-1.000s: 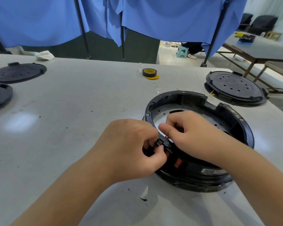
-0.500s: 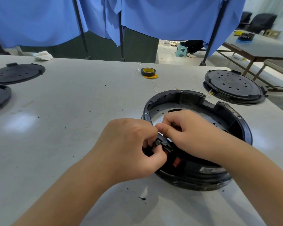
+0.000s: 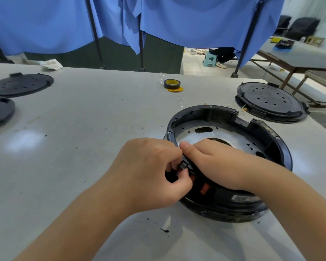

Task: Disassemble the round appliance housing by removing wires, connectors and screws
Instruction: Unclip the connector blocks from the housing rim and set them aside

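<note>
The round black plastic appliance housing lies open-side up on the pale grey surface, near its right front, with its perforated metal floor showing inside. Both hands work at the near-left rim. The left hand has its fingers curled tight, thumb and forefinger pinching a small black plastic connector at the rim. The right hand lies across the rim just beside it, thumb pressed toward the connector; its other fingers are hidden, so what they grip cannot be told. A red component shows on the housing wall below the hands. Judged step: freeing the connector from its seat. Risks: a pull made on the wires instead of the connector body could tear the leads; an unreleased latch could snap under force; the housing, held only by the hands' weight, could slide or tip on the smooth surface if the pull is sudden. Small screws remain in the rim, so much of the task appears outstanding. Elsewhere on the surface: a black and yellow tape roll, and round black perforated covers at far right and far left.
</note>
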A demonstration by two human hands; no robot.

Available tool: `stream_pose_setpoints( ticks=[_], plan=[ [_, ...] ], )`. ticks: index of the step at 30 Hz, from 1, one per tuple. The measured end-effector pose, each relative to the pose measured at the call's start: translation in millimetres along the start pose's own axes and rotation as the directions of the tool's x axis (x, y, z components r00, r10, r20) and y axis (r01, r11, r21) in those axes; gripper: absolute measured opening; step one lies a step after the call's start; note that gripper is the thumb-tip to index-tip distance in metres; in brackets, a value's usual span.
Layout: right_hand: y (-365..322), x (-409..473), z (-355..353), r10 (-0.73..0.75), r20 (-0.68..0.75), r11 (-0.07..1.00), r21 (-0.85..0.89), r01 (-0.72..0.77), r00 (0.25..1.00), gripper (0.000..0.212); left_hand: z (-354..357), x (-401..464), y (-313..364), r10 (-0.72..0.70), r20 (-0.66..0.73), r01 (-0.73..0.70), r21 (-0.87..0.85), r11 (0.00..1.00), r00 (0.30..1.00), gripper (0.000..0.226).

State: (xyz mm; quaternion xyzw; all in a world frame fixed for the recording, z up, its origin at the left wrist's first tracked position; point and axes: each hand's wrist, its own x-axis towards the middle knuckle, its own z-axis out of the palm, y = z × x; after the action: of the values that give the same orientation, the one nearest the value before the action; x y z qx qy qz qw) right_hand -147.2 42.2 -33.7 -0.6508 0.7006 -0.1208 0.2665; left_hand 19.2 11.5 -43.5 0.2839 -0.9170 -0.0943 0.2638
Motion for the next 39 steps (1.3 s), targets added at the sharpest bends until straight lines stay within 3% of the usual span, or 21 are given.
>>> stream_pose_setpoints(
  ticks=[5, 11, 39],
  plan=[
    [-2.6, -0.1, 0.3, -0.037, 0.086, 0.998, 0.063, 0.032, 0.996, 0.065, -0.5, -0.7, -0.3, -0.013, 0.02, 0.013, 0.014, 1.0, 1.0, 0.02],
    [-4.4, 1.4, 2.2, -0.043, 0.081, 0.999, 0.006, 0.042, 0.996, 0.063, -2.7, -2.2, -0.2, -0.018, 0.049, 0.017, 0.022, 1.0, 0.999, 0.018],
    [3.0, 8.0, 2.6, -0.126, 0.12, 0.988, 0.105, 0.114, 0.985, 0.06, -2.6, -0.9, -5.9, -0.036, 0.071, 0.038, -0.024, 0.999, 0.997, 0.029]
  ],
)
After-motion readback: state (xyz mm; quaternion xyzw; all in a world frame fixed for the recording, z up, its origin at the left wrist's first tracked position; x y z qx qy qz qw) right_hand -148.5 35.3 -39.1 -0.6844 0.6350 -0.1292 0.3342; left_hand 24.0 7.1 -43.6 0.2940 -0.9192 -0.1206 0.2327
